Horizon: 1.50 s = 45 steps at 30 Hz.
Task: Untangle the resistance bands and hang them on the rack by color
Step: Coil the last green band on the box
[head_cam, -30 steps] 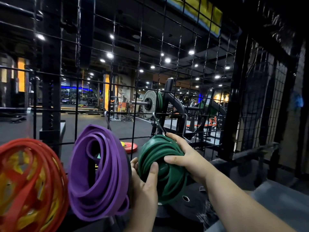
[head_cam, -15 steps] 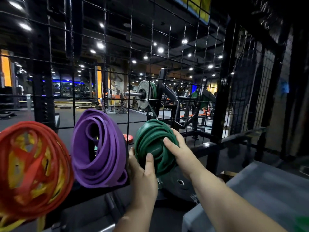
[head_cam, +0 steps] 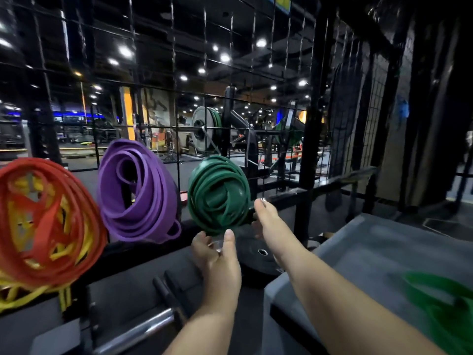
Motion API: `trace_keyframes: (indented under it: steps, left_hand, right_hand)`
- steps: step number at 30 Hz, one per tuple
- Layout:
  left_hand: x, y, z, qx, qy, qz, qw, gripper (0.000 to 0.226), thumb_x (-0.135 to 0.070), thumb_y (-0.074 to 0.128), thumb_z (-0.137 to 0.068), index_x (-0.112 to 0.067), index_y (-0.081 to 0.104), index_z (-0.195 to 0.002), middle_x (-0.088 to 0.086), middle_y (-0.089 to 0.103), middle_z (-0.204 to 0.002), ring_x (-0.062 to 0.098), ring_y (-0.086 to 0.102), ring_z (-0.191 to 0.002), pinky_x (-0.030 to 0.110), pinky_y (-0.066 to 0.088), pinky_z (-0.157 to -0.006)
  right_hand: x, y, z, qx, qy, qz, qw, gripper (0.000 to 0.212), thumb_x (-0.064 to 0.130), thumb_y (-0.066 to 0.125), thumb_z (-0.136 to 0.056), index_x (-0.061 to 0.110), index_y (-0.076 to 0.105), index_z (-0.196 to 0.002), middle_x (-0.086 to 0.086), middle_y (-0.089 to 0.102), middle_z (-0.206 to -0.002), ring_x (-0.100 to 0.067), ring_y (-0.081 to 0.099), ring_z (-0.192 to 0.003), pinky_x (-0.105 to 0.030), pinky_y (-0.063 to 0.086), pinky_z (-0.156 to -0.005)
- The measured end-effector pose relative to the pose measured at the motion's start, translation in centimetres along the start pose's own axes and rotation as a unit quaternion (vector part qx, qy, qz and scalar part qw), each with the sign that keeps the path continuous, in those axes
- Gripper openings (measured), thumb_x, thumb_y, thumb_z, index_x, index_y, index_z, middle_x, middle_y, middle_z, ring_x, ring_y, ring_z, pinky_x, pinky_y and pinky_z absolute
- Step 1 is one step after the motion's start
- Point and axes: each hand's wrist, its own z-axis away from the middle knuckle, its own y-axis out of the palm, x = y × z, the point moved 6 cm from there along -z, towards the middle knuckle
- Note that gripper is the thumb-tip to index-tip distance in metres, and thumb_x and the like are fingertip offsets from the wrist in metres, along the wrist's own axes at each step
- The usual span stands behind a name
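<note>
Just above left fingers [head_cam: 199, 240], beside right fingers [head_cam: 261, 206]: green band coil [head_cam: 217, 193] hangs.

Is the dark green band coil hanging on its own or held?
On its own: the green coil hangs on the wire rack; left hand and right hand are open, gripping nothing.
</note>
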Motion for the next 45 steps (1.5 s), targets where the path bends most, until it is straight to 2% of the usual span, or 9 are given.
trace_keyframes:
  steps: [12, 19, 24, 30, 33, 36, 38, 40, 45]
  left_hand:
    - [8.5, 16.5, 11.9, 0.342, -0.108, -0.111, 0.927, 0.032, -0.044, 0.054, -0.093, -0.019, 0.042, -0.108, -0.002, 0.051, -0.103, 0.009, 0.048, -0.084, 0.026, 0.040, -0.073]
    - [15.3, 26.2, 21.2, 0.549, -0.098, -0.199, 0.806, 0.019, -0.034, 0.056, -0.095, -0.025, 0.042, -0.085, -0.004, 0.052, -0.088, 0.018, 0.050, -0.092, 0.031, 0.041, -0.082]
    - [19.0, 30.9, 23.9, 0.591, -0.016, -0.266, 0.761, 0.039, -0.037, 0.064, -0.088, -0.016, 0.055, -0.120, 0.007, 0.061, -0.117, 0.026, 0.057, -0.112, 0.037, 0.044, -0.099]
    - [20.2, 32.2, 22.4, 0.502, -0.016, -0.237, 0.831, 0.064, -0.039, 0.067, -0.086, -0.024, 0.035, -0.139, 0.008, 0.030, -0.142, 0.031, 0.046, -0.119, 0.035, 0.039, -0.091]
    - [22.2, 33.2, 22.5, 0.510, -0.203, -0.131, 0.825, 0.078, -0.037, 0.071, -0.084, -0.022, 0.022, -0.143, 0.000, 0.038, -0.137, 0.022, 0.051, -0.112, 0.033, 0.044, -0.083]
    - [23.8, 33.1, 23.6, 0.511, -0.395, -0.064, 0.761, 0.100, -0.046, 0.086, -0.063, -0.016, 0.031, -0.140, 0.011, 0.053, -0.134, 0.030, 0.059, -0.112, 0.040, 0.053, -0.090]
    - [23.1, 33.0, 22.5, 0.498, -0.401, -0.036, 0.768, 0.097, -0.046, 0.089, -0.054, -0.008, 0.046, -0.132, 0.014, 0.063, -0.121, 0.029, 0.065, -0.098, 0.037, 0.056, -0.082]
    - [20.6, 32.7, 20.3, 0.455, -0.359, 0.023, 0.814, 0.048, -0.021, 0.081, -0.071, -0.005, 0.057, -0.109, 0.020, 0.068, -0.103, 0.028, 0.066, -0.077, 0.034, 0.055, -0.067]
    - [13.9, 30.4, 15.1, 0.462, -0.212, 0.088, 0.857, 0.020, -0.001, 0.064, -0.081, -0.018, 0.057, -0.087, 0.001, 0.068, -0.075, 0.021, 0.062, -0.071, 0.032, 0.049, -0.066]
  right_hand:
    - [-11.1, -18.8, 9.1, -0.227, 0.117, 0.084, 0.963, 0.046, 0.066, 0.037, -0.089, 0.028, 0.049, -0.112, 0.002, 0.053, -0.115, -0.018, 0.052, -0.107, -0.043, 0.041, -0.101]
    - [-15.1, -31.5, 19.1, -0.403, 0.203, 0.340, 0.825, 0.047, 0.039, 0.064, -0.089, 0.015, 0.055, -0.129, -0.010, 0.059, -0.126, -0.028, 0.051, -0.121, -0.035, 0.037, -0.103]
    - [-17.8, -35.3, 23.4, -0.334, 0.295, 0.473, 0.760, 0.068, 0.059, 0.064, -0.081, 0.025, 0.046, -0.136, -0.003, 0.049, -0.136, -0.025, 0.045, -0.128, -0.040, 0.037, -0.106]
    - [-19.3, -35.2, 24.4, -0.206, 0.348, 0.626, 0.667, 0.057, 0.059, 0.049, -0.092, 0.026, 0.043, -0.138, 0.003, 0.061, -0.126, -0.022, 0.054, -0.120, -0.036, 0.035, -0.094]
    - [-18.8, -34.6, 24.8, -0.219, 0.324, 0.597, 0.701, 0.041, 0.052, 0.050, -0.095, 0.025, 0.052, -0.126, 0.003, 0.067, -0.112, -0.022, 0.058, -0.110, -0.035, 0.038, -0.089]
    - [-17.9, -34.4, 25.5, -0.261, 0.273, 0.440, 0.815, 0.022, 0.041, 0.064, -0.090, 0.026, 0.063, -0.107, 0.010, 0.071, -0.097, -0.009, 0.064, -0.095, -0.030, 0.049, -0.084]
    - [-16.3, -34.4, 25.9, -0.291, 0.216, 0.305, 0.881, 0.012, 0.026, 0.071, -0.088, 0.024, 0.067, -0.100, 0.014, 0.073, -0.089, 0.001, 0.066, -0.086, -0.023, 0.052, -0.077]
    - [-14.7, -34.4, 26.3, -0.309, 0.165, 0.172, 0.921, 0.013, 0.016, 0.074, -0.084, 0.016, 0.068, -0.095, 0.011, 0.074, -0.081, -0.001, 0.067, -0.075, -0.017, 0.049, -0.067]
    - [-12.0, -35.6, 28.9, -0.323, 0.130, 0.005, 0.938, 0.049, 0.034, 0.086, -0.055, 0.003, 0.072, -0.090, -0.018, 0.073, -0.084, -0.025, 0.068, -0.071, -0.024, 0.055, -0.061]
